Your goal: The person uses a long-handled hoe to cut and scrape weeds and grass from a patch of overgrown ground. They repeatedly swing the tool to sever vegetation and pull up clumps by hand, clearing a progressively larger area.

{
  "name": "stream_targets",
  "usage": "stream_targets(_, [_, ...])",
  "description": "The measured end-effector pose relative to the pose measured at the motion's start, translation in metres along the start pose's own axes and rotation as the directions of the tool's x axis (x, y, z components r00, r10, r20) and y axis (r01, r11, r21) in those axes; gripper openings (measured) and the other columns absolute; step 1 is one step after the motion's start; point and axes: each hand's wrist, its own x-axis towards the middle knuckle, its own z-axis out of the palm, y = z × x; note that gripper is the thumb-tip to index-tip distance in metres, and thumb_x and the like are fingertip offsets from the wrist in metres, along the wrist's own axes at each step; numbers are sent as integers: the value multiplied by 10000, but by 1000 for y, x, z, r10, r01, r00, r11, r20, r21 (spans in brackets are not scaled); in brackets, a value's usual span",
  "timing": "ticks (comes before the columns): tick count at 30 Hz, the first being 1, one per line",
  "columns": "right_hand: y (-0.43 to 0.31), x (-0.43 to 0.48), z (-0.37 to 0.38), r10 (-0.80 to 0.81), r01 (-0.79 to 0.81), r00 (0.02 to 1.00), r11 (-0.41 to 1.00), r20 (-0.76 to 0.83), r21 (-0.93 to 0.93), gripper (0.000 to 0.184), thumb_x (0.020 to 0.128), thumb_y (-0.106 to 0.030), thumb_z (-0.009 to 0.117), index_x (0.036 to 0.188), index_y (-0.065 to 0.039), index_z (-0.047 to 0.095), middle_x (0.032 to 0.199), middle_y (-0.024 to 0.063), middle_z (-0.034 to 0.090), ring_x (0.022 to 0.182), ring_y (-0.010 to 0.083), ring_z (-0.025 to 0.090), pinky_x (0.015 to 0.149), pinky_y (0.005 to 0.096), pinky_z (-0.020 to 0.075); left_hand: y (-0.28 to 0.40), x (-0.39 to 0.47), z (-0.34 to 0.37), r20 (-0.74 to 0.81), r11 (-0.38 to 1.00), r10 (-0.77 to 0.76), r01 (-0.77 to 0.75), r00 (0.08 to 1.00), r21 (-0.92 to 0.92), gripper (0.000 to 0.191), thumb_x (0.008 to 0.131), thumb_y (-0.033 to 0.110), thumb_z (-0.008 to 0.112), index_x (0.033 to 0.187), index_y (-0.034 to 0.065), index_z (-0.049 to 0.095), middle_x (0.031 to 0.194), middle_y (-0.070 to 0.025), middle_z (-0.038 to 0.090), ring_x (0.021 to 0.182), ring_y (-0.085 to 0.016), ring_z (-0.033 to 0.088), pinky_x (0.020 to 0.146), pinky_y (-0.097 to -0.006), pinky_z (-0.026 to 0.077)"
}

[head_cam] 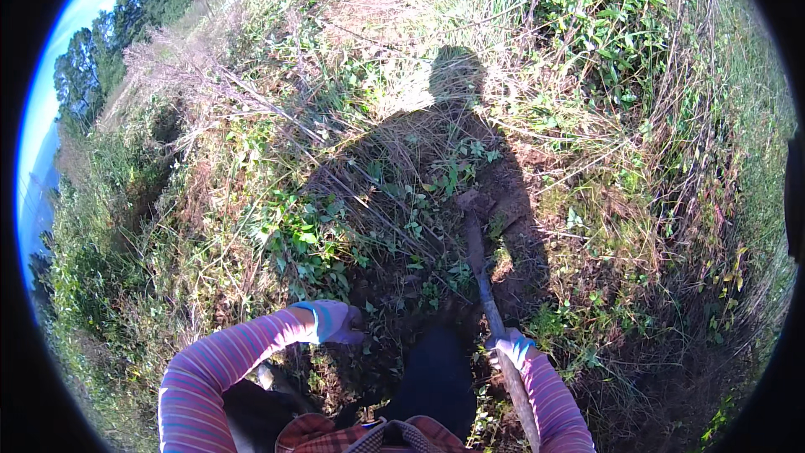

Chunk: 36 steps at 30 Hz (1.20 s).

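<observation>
My right hand [513,348], in a light-coloured glove, is closed around the worn wooden handle [490,302] of a hoe-like tool. The handle slants from the lower right up to a soil-coloured head [476,202], which rests on bare reddish soil in my shadow. My left hand [343,325], gloved with a pale blue cuff, is in front of my body over shaded weeds, away from the handle. Its fingers look curled, and whether they grip anything is hidden. A leafy green plant [308,239] grows just beyond it.
Dry stalks [264,100] lie across the weeds ahead on the left. A dense leafy bush [622,19] stands at the upper right, with tall dry stems [679,138] below it. My dark trouser leg [434,377] shows beneath my hands. Trees [88,69] rise at the far left.
</observation>
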Motion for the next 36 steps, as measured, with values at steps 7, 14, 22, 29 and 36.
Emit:
stream_targets(7, [-7, 41, -65, -60, 13, 986, 958, -158, -286, 482, 667, -199, 787, 1065, -31, 573, 862, 180, 641, 806, 352, 644, 695, 449, 527, -60, -15, -71, -140, 976, -34, 3, 989, -219, 508, 824, 429, 646, 1156, 51, 578, 1061, -130, 649, 1002, -263, 610, 863, -344, 460])
stream_targets(14, [-41, 27, -82, -155, -6, 959, 825, -237, -565, 595, 616, -279, 817, 1087, -14, 569, 918, 210, 640, 847, 364, 639, 751, 426, 516, -68, 57, -27, -11, 848, 33, -34, 999, -529, 642, 816, 588, 572, 1106, 15, 596, 932, -86, 636, 831, -181, 591, 735, -329, 481])
stream_targets(22, [-56, -7, -80, -260, -16, 948, 535, -183, -845, 728, 557, -371, 850, 1112, 5, 566, 983, 245, 639, 894, 379, 633, 814, 399, 503, -83, 156, 7, -53, 402, -44, -31, 998, -915, 641, 774, 582, 643, 1149, 64, 599, 1004, -53, 625, 880, -162, 567, 761, -305, 466])
stream_targets(29, [-103, -35, -44, -122, -75, 971, 666, -207, -743, 634, 603, -415, 801, 1045, -9, 594, 907, 195, 668, 810, 365, 651, 751, 401, 523, -86, 257, 23, -149, -101, -8, -149, 989, -984, 514, 842, 341, 675, 1278, 113, 528, 1216, -33, 580, 1137, -176, 513, 936, -378, 416])
stream_targets(36, [-108, -35, -11, -113, -178, 950, 568, -290, -803, 549, 648, -232, 816, 1084, 13, 590, 858, 189, 661, 741, 274, 669, 675, 376, 551, -90, 313, -17, -139, -570, 65, -78, 988, -818, 453, 889, 238, 561, 1305, 73, 495, 1208, -105, 575, 1105, -183, 528, 922, -346, 437])
